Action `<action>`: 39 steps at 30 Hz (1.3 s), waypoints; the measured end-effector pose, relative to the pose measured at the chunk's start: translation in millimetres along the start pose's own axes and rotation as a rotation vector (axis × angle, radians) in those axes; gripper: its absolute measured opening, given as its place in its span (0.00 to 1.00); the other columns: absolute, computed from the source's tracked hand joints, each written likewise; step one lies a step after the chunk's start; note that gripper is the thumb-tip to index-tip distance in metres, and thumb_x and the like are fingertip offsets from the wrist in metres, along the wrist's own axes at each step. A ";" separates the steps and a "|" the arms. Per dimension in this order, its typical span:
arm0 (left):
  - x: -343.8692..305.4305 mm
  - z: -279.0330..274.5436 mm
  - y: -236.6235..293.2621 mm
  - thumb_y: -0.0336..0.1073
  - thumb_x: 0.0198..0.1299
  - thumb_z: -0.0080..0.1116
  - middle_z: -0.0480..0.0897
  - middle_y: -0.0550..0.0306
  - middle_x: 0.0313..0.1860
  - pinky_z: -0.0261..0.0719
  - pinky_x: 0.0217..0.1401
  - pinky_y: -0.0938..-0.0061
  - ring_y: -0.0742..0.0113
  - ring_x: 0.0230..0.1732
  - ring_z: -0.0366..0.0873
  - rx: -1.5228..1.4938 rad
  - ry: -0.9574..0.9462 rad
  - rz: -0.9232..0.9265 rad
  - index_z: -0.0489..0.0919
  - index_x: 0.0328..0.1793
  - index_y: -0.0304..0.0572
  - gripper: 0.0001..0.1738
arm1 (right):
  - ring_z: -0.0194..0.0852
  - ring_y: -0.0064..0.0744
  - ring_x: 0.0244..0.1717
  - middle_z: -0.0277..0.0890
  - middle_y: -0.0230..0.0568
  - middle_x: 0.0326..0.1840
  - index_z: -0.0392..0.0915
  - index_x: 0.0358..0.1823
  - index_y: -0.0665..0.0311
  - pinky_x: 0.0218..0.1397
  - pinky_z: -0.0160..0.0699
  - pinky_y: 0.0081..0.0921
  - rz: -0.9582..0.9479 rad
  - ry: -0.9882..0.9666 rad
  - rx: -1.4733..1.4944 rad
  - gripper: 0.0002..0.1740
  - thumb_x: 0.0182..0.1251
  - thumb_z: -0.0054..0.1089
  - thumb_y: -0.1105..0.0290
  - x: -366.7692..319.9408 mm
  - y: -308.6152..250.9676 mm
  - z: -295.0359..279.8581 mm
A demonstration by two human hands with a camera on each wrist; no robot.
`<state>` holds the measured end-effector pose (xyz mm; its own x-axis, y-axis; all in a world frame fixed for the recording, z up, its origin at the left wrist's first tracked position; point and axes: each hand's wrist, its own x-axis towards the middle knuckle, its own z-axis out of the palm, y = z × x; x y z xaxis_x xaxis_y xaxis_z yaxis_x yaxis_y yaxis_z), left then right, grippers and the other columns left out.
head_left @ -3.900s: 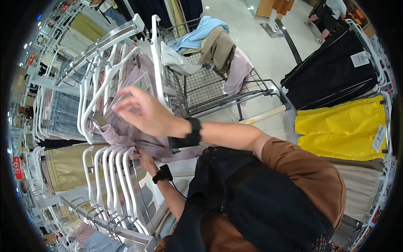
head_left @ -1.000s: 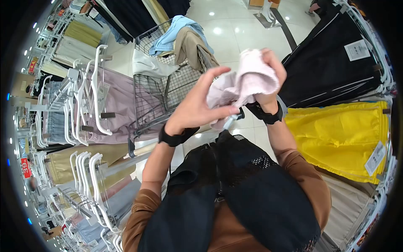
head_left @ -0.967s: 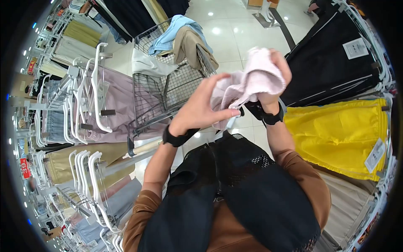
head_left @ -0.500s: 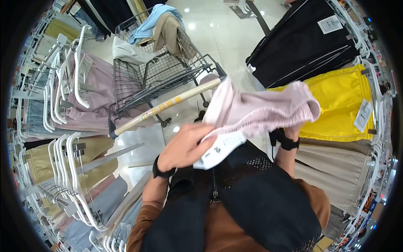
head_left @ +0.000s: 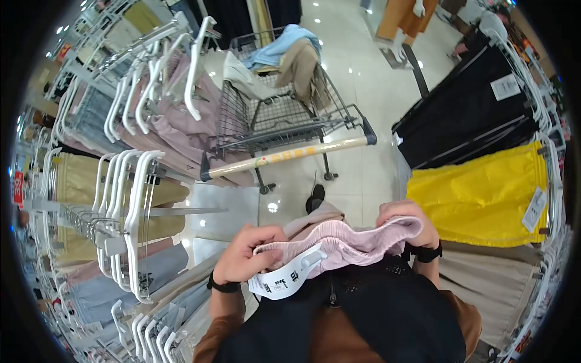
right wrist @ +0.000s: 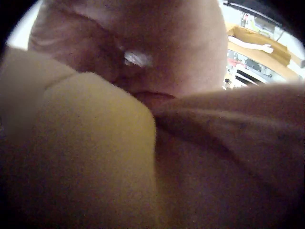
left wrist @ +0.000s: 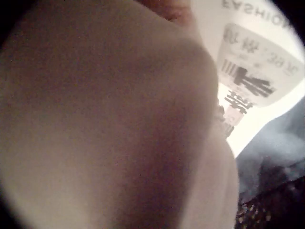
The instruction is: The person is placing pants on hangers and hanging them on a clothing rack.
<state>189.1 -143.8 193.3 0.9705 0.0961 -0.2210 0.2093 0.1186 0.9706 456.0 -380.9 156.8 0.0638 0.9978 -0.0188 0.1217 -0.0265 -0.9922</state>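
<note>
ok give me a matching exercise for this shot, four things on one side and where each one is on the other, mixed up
Things
1. pink garment
2. light blue garment
3. yellow shorts
4. white tag

Places
a. draped over the far end of the shopping cart
b. hanging on the rack beside the black garments
c. dangling from the pink garment, by the left hand
d. stretched between the left hand and the right hand

Pairs: 1-d, 2-a, 3-b, 4-c

Pink garment (head_left: pixel 345 242) lowered, apparently to waist.
</note>
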 end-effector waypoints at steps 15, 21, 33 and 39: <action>-77.7 15.0 -79.6 0.31 0.49 0.54 0.82 0.45 0.31 0.76 0.40 0.68 0.60 0.32 0.79 0.160 0.447 -0.220 0.79 0.44 0.30 0.16 | 0.77 0.44 0.43 0.78 0.49 0.41 0.79 0.41 0.71 0.48 0.73 0.34 -0.254 -0.597 0.077 0.23 0.58 0.66 0.55 156.0 -26.9 -2.5; -106.2 -1.2 -51.3 0.34 0.43 0.53 0.76 0.49 0.18 0.65 0.24 0.70 0.59 0.18 0.72 0.010 0.444 0.225 0.76 0.26 0.27 0.12 | 0.76 0.26 0.46 0.79 0.38 0.47 0.77 0.51 0.69 0.51 0.74 0.24 -0.265 -0.188 0.292 0.17 0.71 0.55 0.63 286.8 -43.9 22.3; -78.9 27.8 -33.8 0.43 0.32 0.59 0.81 0.47 0.19 0.68 0.26 0.73 0.59 0.19 0.76 -0.224 0.890 0.362 0.82 0.27 0.24 0.23 | 0.81 0.31 0.42 0.82 0.51 0.43 0.70 0.56 0.83 0.44 0.79 0.26 -0.226 0.296 0.331 0.34 0.58 0.73 0.62 484.3 -21.8 84.2; -87.4 35.9 -49.4 0.46 0.30 0.60 0.83 0.48 0.23 0.71 0.31 0.74 0.59 0.22 0.78 -0.232 0.964 0.284 0.81 0.27 0.25 0.26 | 0.75 0.23 0.38 0.81 0.39 0.36 0.81 0.43 0.74 0.44 0.71 0.20 -0.189 0.235 0.519 0.16 0.59 0.70 0.69 505.8 -23.9 96.8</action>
<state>98.2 -193.5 168.1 0.4512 0.8898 -0.0681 -0.1397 0.1458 0.9794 389.6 130.3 159.2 0.3130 0.9404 0.1330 -0.3436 0.2427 -0.9072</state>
